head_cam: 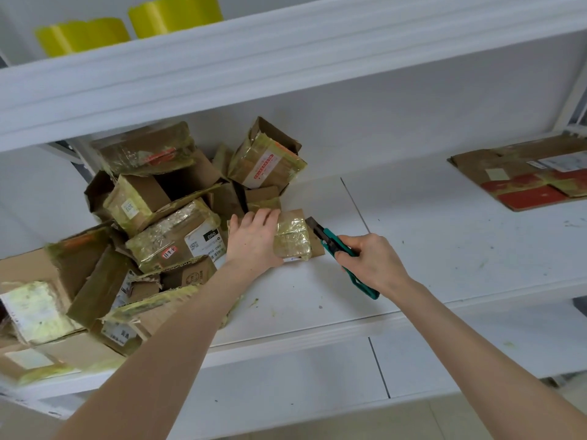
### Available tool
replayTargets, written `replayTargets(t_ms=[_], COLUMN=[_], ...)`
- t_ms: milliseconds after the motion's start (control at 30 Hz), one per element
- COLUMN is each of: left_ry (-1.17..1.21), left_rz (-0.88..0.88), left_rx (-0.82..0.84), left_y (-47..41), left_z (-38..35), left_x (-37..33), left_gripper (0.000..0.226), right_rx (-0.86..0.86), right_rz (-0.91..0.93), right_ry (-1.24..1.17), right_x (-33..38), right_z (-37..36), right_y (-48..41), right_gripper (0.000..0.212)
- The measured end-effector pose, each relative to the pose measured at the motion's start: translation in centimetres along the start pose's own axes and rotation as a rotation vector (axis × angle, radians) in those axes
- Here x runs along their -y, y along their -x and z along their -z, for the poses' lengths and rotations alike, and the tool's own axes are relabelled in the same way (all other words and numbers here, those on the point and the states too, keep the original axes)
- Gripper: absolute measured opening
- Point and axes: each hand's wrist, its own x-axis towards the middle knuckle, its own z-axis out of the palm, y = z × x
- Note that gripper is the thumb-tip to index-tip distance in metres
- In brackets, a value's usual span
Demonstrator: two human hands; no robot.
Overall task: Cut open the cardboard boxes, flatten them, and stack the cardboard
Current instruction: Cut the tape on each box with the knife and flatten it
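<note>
The small taped box (292, 238) lies on the white shelf (413, 249) between the two hands, and the coming cut turns on how the knife meets its right-hand edge. The left hand (254, 239) rests on the box's left half, palm down and fingers laid out fairly straight toward the far edge. It presses rather than grips, so only the half wrapped in yellowish tape shows. The right hand (371, 262) is clenched round the handle of a green utility knife (332, 244), just to the right of the box and a little nearer the person. The knife's long axis runs from that hand away and leftward, so its blade (313, 224) points at the far right corner of the box. The tip is touching the cardboard there or just beside it; I cannot tell which. The knife hand is plainly the nearer one for the cut, and the pressing fingers lie just left of the blade's line, so I judge a stroke drawn back toward the person along the right edge would stay off them. Left of the pressing hand the pile of uncut boxes (178, 230) crowds close. The flattened cardboard (524, 179) lies well away to the right, beyond the knife hand.
</note>
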Motion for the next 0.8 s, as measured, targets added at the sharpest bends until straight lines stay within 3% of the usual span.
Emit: replayTargets(t_ms=[267, 367, 533, 667, 800], left_ry=[0.012, 0.029, 0.061, 0.0, 0.079], left_rz=[0.006, 0.021, 0.146, 0.21, 0.195], left_rx=[0.014, 0.007, -0.076, -0.021, 0.183], left_y=[-1.2, -1.6, -2.7, -3.2, -2.8], left_z=[0.1, 0.2, 1.8, 2.9, 2.7], left_x=[0.2, 0.4, 0.1, -1.4, -1.8], left_gripper=[0.1, 0.099, 0.103, 0.11, 0.115], right_rx=[0.081, 0.101, -0.24, -0.15, -0.033], right_rz=[0.007, -0.035, -0.214, -0.284, -0.352], right_ry=[0.069, -0.045, -0.395, -0.201, -0.049], right_x=[-1.0, -2.0, -2.6, -2.5, -3.2], right_z=[-0.1, 0.4, 0.1, -2.4, -4.5], right_y=[1.3, 1.8, -0.5, -3.9, -6.1], right_gripper=[0.03, 0.026, 0.018, 0.019, 0.026])
